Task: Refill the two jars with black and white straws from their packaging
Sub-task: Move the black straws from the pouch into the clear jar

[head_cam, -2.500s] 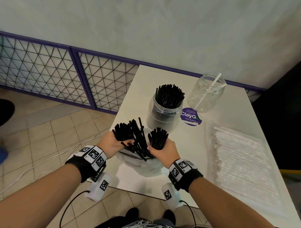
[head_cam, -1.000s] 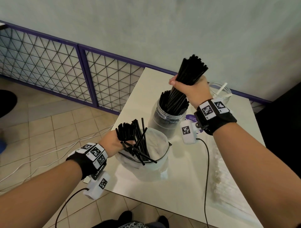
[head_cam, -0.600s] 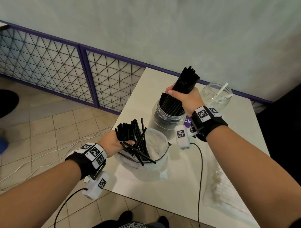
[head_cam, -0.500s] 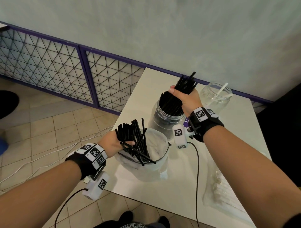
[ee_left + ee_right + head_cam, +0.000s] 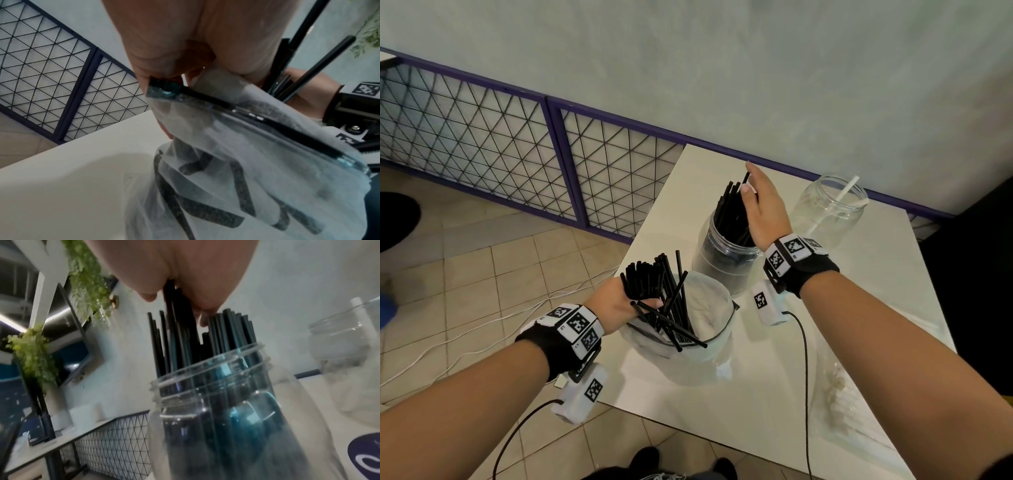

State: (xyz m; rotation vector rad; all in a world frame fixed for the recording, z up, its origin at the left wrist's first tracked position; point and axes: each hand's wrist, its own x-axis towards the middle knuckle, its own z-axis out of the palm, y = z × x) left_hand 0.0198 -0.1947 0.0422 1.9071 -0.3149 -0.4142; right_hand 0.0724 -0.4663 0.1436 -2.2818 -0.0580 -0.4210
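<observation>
Half a second ago the right hand (image 5: 763, 209) was closed round a bundle of black straws above the clear plastic jar of black straws (image 5: 726, 253); now that bundle stands in the jar and the hand has opened, fingers straight and together, palm lying against the side of the upright straw tips, with one longer straw poking up beside the fingertips. The right wrist view shows the same: straws standing packed in the threaded mouth of the jar, a few taller than the rest, fingertips among their tops. The left hand (image 5: 616, 305) has not shifted: it grips a fistful of black plastic straws (image 5: 643, 281) together with the rim of the frosted white zip bag (image 5: 688, 356) standing at the near left edge of the white table (image 5: 859, 308); other loose straws lie crossed in the bag's mouth. That bundle's long axis is roughly upright, leaning slightly toward the jar, which sits just beyond and to the right of the bag, close to it. The left hand is therefore the one already loaded, and its likely path is short, forward and right over the bag rim. The second clear jar (image 5: 828, 212), holding a single white straw (image 5: 835, 202), stands farther right, and the flat clear pack of white straws (image 5: 839, 394) lies along the table's right side, nearer the right arm, untouched
</observation>
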